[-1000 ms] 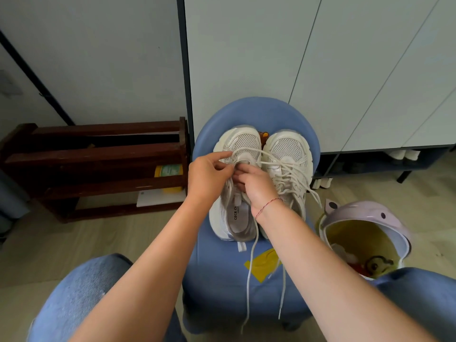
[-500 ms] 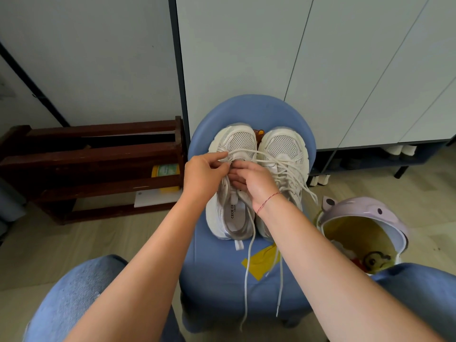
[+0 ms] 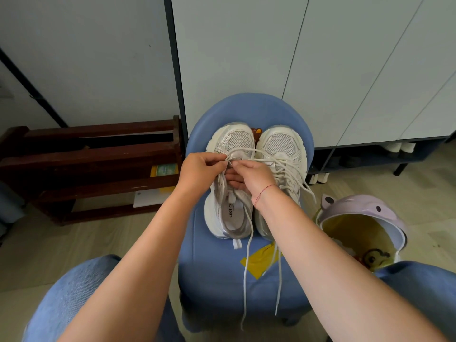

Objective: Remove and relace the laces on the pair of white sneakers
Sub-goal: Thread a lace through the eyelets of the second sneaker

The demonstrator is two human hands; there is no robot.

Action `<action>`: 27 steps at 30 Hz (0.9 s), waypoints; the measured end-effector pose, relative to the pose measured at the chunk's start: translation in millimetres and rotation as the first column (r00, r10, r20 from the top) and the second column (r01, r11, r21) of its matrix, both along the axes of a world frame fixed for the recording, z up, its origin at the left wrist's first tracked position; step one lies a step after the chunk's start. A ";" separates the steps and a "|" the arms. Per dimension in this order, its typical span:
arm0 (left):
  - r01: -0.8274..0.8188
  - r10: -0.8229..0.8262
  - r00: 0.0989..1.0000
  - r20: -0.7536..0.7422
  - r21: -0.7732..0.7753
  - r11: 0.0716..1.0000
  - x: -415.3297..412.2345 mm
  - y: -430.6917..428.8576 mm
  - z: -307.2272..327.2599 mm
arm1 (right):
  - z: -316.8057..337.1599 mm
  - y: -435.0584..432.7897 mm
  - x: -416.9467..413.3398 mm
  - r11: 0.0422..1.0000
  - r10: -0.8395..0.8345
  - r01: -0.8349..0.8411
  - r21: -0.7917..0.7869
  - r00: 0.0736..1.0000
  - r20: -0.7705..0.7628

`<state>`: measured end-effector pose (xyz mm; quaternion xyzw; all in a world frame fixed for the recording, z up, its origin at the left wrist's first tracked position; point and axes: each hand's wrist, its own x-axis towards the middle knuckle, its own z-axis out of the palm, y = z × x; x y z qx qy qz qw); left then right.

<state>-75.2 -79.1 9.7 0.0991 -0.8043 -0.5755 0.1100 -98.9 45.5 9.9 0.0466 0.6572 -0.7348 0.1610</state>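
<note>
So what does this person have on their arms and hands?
No sleeves show on either arm, and the left hand and right hand wear no gloves. A thin red string bracelet circles the right wrist.

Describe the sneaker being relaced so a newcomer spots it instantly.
On the blue chair by the white cabinet sit two sneakers. Pick the left sneaker, where left hand and right hand pinch a lace. The right sneaker is laced up; this one shows its printed insole.
</note>
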 end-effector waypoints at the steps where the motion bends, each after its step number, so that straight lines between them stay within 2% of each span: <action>1: 0.000 0.000 1.000 0.004 0.019 1.000 -0.1 -0.7 -0.7 | 1.0 -1.0 -1.3 1.000 -0.008 0.008 -0.001 1.000 0.015; 5: -0.010 0.008 1.000 0.020 0.083 0.997 0.6 -1.4 -3.0 | 2.2 -5.8 -4.0 0.998 -0.048 0.047 0.037 0.999 0.025; 7: -0.021 0.017 0.999 0.028 0.147 0.989 1.8 -0.6 -3.7 | 1.3 -5.6 -2.4 0.989 -0.024 0.030 0.146 0.999 -0.042; 8: -0.023 0.018 0.999 0.031 0.179 0.984 2.4 -0.1 -3.9 | 0.6 -4.3 -0.8 0.968 -0.001 0.026 0.248 0.995 -0.102; 11: -0.031 0.023 0.999 0.039 0.216 0.976 2.9 1.3 -4.9 | 3.9 2.5 9.0 0.795 0.161 0.039 0.606 0.949 -0.272; 15: -0.036 0.024 0.998 0.051 0.254 0.967 3.4 1.7 -4.1 | 10.4 21.5 49.2 0.622 0.382 -0.055 0.781 0.892 -0.241; 18: -0.043 0.022 0.997 0.072 0.300 0.953 4.2 1.9 -2.8 | 4.2 41.4 91.3 0.632 0.427 -0.159 0.759 0.888 -0.169; 21: -0.050 0.025 0.996 0.083 0.322 0.945 4.5 2.6 -2.0 | -14.9 52.5 121.6 0.746 0.390 -0.295 0.597 0.920 -0.031; 24: -0.051 0.022 0.996 0.091 0.323 0.945 4.7 1.9 -2.1 | -31.3 59.2 134.6 0.849 0.316 -0.303 0.433 0.948 0.044; 27: -0.046 0.014 0.995 0.096 0.348 0.936 4.9 2.1 -1.7 | -37.7 62.2 146.2 0.886 0.278 -0.289 0.364 0.957 0.084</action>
